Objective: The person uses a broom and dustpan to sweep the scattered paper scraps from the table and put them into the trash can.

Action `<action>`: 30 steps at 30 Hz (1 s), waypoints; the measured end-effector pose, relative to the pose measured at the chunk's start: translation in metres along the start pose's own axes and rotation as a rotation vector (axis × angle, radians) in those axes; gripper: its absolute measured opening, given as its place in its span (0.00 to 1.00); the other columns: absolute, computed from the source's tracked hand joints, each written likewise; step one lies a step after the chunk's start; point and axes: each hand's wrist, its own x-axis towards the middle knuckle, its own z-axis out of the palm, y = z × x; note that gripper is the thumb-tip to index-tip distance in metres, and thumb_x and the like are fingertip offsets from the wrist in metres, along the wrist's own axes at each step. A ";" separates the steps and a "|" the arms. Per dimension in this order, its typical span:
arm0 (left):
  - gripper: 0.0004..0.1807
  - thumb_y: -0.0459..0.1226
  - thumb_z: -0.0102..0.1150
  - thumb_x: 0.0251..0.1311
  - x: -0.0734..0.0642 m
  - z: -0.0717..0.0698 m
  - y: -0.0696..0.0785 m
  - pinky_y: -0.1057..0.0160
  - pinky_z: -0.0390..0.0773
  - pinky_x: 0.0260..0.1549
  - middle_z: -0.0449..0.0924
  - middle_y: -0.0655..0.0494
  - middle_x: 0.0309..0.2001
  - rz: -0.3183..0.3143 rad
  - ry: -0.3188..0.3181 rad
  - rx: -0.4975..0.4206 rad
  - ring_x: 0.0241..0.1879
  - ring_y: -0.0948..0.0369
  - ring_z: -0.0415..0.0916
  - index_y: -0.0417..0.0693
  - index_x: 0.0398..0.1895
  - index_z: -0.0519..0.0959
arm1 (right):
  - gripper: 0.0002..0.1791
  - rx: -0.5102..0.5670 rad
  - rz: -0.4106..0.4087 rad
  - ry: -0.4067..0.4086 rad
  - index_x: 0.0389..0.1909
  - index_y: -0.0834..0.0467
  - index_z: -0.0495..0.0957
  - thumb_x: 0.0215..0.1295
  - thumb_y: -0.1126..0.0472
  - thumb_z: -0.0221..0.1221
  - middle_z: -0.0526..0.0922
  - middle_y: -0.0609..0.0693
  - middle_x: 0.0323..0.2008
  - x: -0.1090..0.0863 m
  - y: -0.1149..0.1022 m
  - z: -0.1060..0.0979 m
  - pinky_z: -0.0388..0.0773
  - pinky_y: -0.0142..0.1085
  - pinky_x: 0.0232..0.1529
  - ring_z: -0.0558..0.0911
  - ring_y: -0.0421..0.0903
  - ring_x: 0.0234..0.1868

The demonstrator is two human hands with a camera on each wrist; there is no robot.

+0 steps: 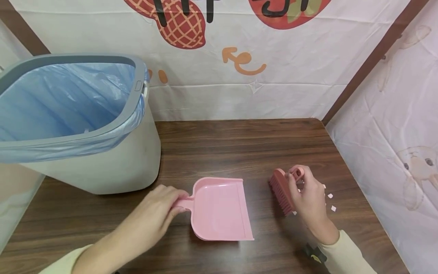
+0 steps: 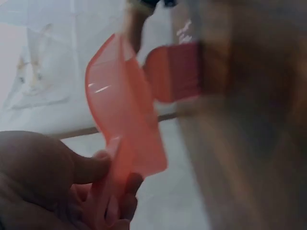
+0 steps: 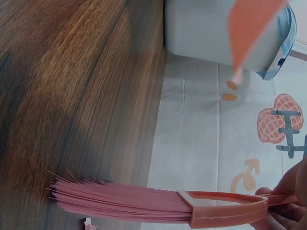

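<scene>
My left hand (image 1: 159, 207) grips the short handle of a pink dustpan (image 1: 220, 209), its open edge facing right. In the left wrist view the dustpan (image 2: 127, 105) is held up off the wooden table, thumb on top of the handle. My right hand (image 1: 309, 194) holds a small pink brush (image 1: 282, 190) by its handle, to the right of the dustpan. The brush's bristles (image 3: 120, 201) point down to the tabletop in the right wrist view. Small white paper bits (image 1: 333, 208) lie on the table around and beyond the right hand, some hidden behind it.
A tall grey bin (image 1: 137, 163) lined with a blue bag (image 1: 68, 99) stands at the back left of the wooden table (image 1: 239, 148). Printed white cloth (image 1: 291, 91) hangs behind the table and along its right side. A dark patch (image 1: 315, 253) lies by the right sleeve.
</scene>
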 end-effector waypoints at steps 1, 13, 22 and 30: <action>0.10 0.34 0.68 0.62 -0.002 0.007 0.000 0.61 0.76 0.42 0.80 0.69 0.38 -0.011 -0.005 -0.007 0.40 0.66 0.73 0.51 0.45 0.82 | 0.11 -0.001 0.001 0.000 0.42 0.66 0.75 0.61 0.77 0.64 0.87 0.58 0.32 0.000 0.000 0.000 0.77 0.20 0.28 0.85 0.47 0.28; 0.11 0.34 0.69 0.62 -0.012 0.055 -0.014 0.59 0.74 0.41 0.81 0.60 0.39 -0.079 0.004 0.057 0.40 0.63 0.73 0.43 0.45 0.82 | 0.12 -0.008 -0.003 0.007 0.42 0.66 0.75 0.60 0.76 0.66 0.86 0.58 0.33 -0.001 0.000 -0.001 0.78 0.22 0.28 0.84 0.46 0.29; 0.12 0.35 0.67 0.63 -0.018 0.079 -0.032 0.57 0.75 0.42 0.82 0.57 0.41 -0.087 0.002 0.051 0.42 0.61 0.74 0.41 0.48 0.81 | 0.11 -0.002 -0.010 0.007 0.42 0.66 0.75 0.61 0.77 0.65 0.86 0.57 0.33 0.000 0.000 0.000 0.76 0.24 0.25 0.82 0.44 0.28; 0.13 0.34 0.68 0.62 -0.021 0.092 -0.038 0.55 0.75 0.43 0.82 0.56 0.41 -0.097 0.009 0.039 0.44 0.59 0.75 0.41 0.48 0.80 | 0.11 0.001 -0.007 0.000 0.41 0.66 0.75 0.61 0.77 0.64 0.86 0.58 0.33 0.000 -0.001 0.000 0.77 0.23 0.26 0.84 0.45 0.29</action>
